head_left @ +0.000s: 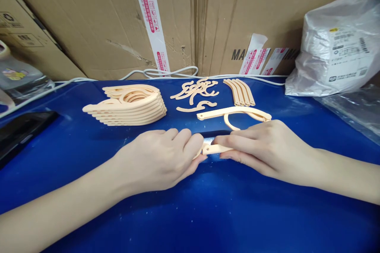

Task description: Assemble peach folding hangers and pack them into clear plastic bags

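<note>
Head camera: both forearms reach low across the blue desk (225, 213). The left hand (160, 158) and right hand (261, 148) meet knuckles-up, each grip pinched closed on one end of a flat peach plastic hanger arm (214, 149), mid-desk.

we have a single view, from a camera worn on the head, looking forward and down over the blue table (208, 213) toward the cardboard boxes (103, 19) along its far edge. it sits near: the left hand (160, 158) and right hand (264, 148) meet mid-frame, with the forearms entering from the near corners.
</note>
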`<state>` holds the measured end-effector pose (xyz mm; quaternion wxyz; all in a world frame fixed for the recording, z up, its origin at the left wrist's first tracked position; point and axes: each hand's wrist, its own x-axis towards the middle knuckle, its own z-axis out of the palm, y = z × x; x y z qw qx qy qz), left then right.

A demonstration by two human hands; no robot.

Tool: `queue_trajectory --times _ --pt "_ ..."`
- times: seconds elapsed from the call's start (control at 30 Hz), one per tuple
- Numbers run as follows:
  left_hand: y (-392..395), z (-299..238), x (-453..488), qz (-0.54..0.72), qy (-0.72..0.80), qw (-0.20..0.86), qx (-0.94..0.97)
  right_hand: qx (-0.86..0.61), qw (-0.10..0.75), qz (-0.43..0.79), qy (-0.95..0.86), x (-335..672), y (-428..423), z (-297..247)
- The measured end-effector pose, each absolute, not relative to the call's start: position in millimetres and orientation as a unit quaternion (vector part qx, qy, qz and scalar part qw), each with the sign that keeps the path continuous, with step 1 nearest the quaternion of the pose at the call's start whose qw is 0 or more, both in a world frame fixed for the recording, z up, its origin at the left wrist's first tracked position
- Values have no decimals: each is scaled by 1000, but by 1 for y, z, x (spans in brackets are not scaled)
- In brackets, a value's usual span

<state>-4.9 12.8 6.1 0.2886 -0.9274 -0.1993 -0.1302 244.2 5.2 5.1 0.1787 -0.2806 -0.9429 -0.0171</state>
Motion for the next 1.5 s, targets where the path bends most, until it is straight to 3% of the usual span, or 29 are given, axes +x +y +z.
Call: queue_trajectory --times 0.7,1.17,1.5 --pt "10 5 -2 -165 -211 245 -932 -274 164 -27 -947 243 6 4" --pt "4 -2 -1 -147 -200 209 -946 -235 178 -106 -950 241 4 -1" --pt "7 7 -8 -168 -241 134 -946 -316 301 -140 -889 249 10 19"
